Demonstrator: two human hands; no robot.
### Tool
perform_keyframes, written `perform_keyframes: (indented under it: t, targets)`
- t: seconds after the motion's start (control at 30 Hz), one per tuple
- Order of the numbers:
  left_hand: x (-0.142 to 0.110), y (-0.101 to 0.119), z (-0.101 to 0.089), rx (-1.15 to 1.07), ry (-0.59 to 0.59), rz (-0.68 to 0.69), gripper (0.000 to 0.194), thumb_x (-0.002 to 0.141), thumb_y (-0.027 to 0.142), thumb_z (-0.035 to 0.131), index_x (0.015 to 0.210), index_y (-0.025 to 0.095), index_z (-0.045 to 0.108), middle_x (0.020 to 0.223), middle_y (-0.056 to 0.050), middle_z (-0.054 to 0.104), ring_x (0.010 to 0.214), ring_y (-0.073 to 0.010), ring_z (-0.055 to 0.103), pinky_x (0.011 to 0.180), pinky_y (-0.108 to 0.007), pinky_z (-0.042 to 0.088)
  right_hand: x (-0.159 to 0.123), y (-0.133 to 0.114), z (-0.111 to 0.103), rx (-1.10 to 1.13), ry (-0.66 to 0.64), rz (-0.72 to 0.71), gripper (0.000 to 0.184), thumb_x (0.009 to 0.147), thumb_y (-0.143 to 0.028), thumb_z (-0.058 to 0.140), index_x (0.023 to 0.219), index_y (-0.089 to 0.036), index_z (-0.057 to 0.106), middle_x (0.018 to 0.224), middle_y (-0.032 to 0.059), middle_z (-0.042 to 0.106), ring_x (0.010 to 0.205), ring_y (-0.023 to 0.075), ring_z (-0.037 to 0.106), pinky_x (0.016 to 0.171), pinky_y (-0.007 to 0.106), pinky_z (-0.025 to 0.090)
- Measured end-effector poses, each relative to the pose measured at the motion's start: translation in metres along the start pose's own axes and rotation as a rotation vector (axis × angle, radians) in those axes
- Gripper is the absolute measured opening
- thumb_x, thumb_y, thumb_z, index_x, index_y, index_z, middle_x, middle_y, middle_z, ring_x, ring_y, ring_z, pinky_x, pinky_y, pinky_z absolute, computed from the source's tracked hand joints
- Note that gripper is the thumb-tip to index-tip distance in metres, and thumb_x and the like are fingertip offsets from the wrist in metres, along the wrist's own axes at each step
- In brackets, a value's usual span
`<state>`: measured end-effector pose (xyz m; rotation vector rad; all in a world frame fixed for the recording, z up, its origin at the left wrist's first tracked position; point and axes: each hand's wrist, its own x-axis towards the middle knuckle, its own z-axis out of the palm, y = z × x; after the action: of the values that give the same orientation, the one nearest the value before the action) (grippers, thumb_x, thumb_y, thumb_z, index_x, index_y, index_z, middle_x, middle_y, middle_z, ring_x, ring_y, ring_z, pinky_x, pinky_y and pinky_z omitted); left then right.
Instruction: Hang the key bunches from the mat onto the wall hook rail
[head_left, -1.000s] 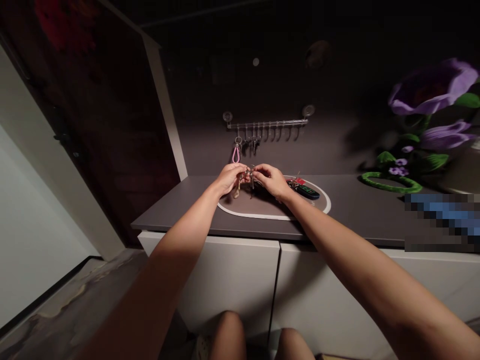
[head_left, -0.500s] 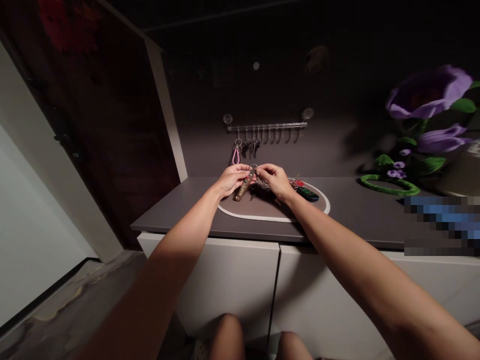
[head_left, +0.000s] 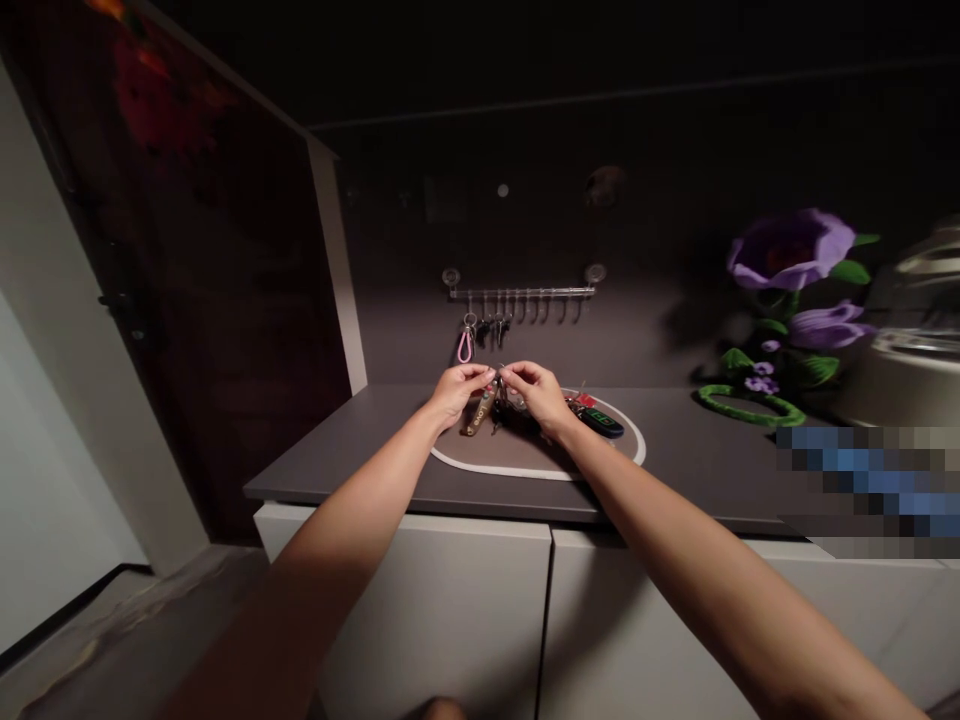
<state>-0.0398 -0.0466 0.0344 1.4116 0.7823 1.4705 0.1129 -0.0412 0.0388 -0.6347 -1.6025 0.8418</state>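
Note:
Just above the counter, my left hand [head_left: 454,393] pinches at the ring of a keychain, whose brown strap [head_left: 480,413] lettered "Love" hangs below the fingers. My right hand [head_left: 538,393] is closed close by on the same key ring, its fingertips nearly meeting those of the left. Small dark keys [head_left: 501,392] dangle between the two hands; the ring itself is mostly hidden by fingers. Under the hands lies an oval mat [head_left: 495,468] with a white rim. A dark fob with green marks [head_left: 602,421] and a red item [head_left: 586,401] rest on it to the right.
A clear hook rail [head_left: 525,293] is fixed to the back wall, with a pink loop keychain [head_left: 464,346] and keys [head_left: 499,332] on its left hooks. Purple flowers [head_left: 795,250] and a pale lamp-like object [head_left: 889,390] stand at right. A dark door [head_left: 210,300] is at left.
The view has tilted upward, so the counter and rail sit lower in the picture. Both hands stay together at the keychain, with their fingertips drawn closer around the ring.

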Motion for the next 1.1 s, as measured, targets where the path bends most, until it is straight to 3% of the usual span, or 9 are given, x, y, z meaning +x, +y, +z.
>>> perform_keyframes:
  t: [0.37, 0.6, 0.83, 1.1]
  targets:
    - [-0.002, -0.004, 0.010, -0.031, 0.021, 0.014, 0.037, 0.058, 0.040, 0.073, 0.083, 0.015, 0.065, 0.072, -0.001, 0.063, 0.060, -0.0078, 0.055, 0.058, -0.021, 0.043, 0.005, 0.001, 0.001, 0.154, 0.082, 0.072, 0.035, 0.059, -0.048, 0.067, 0.071, -0.018, 0.056, 0.070, -0.0016, 0.055, 0.064, 0.0097, 0.051, 0.066, 0.025, 0.045]
    - [0.004, -0.014, 0.007, 0.221, 0.176, 0.067, 0.028, 0.070, 0.040, 0.059, 0.077, 0.014, 0.061, 0.061, 0.000, 0.055, 0.050, -0.0069, 0.045, 0.049, -0.020, 0.035, 0.029, -0.007, -0.008, 0.244, 0.174, 0.151, 0.037, 0.062, -0.049, 0.065, 0.073, -0.018, 0.048, 0.061, -0.0028, 0.054, 0.055, 0.0093, 0.053, 0.059, 0.026, 0.047]
    - [0.009, -0.029, 0.004, 0.679, 0.193, 0.246, 0.029, 0.078, 0.035, 0.043, 0.064, 0.014, 0.056, 0.053, 0.002, 0.049, 0.052, -0.0100, 0.043, 0.052, -0.022, 0.031, 0.073, -0.016, -0.019, 0.225, 0.323, 0.218, 0.019, 0.077, -0.032, 0.057, 0.073, -0.017, 0.046, 0.054, -0.0037, 0.054, 0.048, 0.0080, 0.053, 0.049, 0.021, 0.045]
    - [0.010, -0.034, 0.003, 0.802, 0.196, 0.244, 0.029, 0.080, 0.033, 0.041, 0.062, 0.015, 0.055, 0.056, 0.001, 0.053, 0.056, -0.0110, 0.045, 0.056, -0.022, 0.032, 0.111, -0.009, -0.014, 0.172, 0.438, 0.210, 0.021, 0.080, -0.023, 0.051, 0.062, -0.016, 0.044, 0.044, -0.0050, 0.048, 0.039, 0.0067, 0.047, 0.043, 0.018, 0.040]
